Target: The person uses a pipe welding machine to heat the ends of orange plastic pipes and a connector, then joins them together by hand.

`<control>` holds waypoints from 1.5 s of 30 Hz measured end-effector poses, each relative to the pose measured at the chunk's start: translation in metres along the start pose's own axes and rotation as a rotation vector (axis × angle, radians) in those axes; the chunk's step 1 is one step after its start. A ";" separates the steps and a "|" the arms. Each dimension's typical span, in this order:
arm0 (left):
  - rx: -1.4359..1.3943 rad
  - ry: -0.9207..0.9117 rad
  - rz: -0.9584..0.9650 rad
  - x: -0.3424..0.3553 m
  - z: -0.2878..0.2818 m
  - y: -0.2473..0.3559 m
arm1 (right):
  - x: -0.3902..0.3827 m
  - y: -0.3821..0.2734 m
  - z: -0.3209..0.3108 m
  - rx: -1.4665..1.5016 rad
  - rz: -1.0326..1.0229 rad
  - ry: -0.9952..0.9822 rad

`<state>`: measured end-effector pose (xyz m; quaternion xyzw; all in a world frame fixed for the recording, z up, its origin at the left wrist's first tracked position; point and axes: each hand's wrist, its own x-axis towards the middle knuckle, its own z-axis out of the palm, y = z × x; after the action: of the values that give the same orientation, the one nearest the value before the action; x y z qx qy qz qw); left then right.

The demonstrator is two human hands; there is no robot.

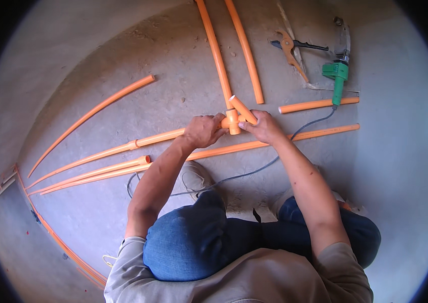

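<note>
Tee fitting (232, 122), centre | left hand (205, 131) gripping long pipe (161, 137) | right hand (264, 127) gripping short pipe (242, 108)

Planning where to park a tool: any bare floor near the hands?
Widest: grey concrete floor between the loose orange plastic pipe at upper left and the left-hand orange plastic pipe at top, bar small debris. Narrower: between the right-hand orange plastic pipe at top and the brown-and-black plier-like tool. Crowded: around left hand, right hand and orange branched fitting.
</note>
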<state>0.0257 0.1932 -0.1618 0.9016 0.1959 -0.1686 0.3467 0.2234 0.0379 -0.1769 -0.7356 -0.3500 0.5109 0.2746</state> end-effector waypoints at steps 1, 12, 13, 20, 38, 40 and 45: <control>-0.003 0.009 0.002 0.000 0.001 0.000 | 0.000 0.001 0.000 0.015 -0.017 0.010; -0.089 -0.049 -0.078 0.004 -0.011 0.012 | -0.010 -0.023 -0.076 -0.405 0.028 0.018; -0.071 -0.076 -0.119 0.007 -0.013 0.018 | -0.010 -0.015 -0.091 -0.555 -0.065 -0.014; -0.049 0.037 -0.133 0.009 0.000 0.012 | -0.021 -0.006 -0.090 -0.790 -0.031 -0.084; -0.012 0.202 -0.107 0.004 0.035 0.005 | -0.026 0.006 -0.067 -0.748 -0.130 -0.092; 0.029 0.200 -0.105 0.004 0.039 0.002 | -0.027 0.005 -0.065 -0.754 -0.151 -0.086; 0.057 0.305 -0.053 0.005 0.041 0.006 | -0.028 0.014 -0.068 -0.774 -0.177 -0.065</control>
<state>0.0260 0.1620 -0.1894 0.9207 0.2653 -0.0446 0.2827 0.2847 0.0044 -0.1493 -0.7350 -0.5873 0.3387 0.0091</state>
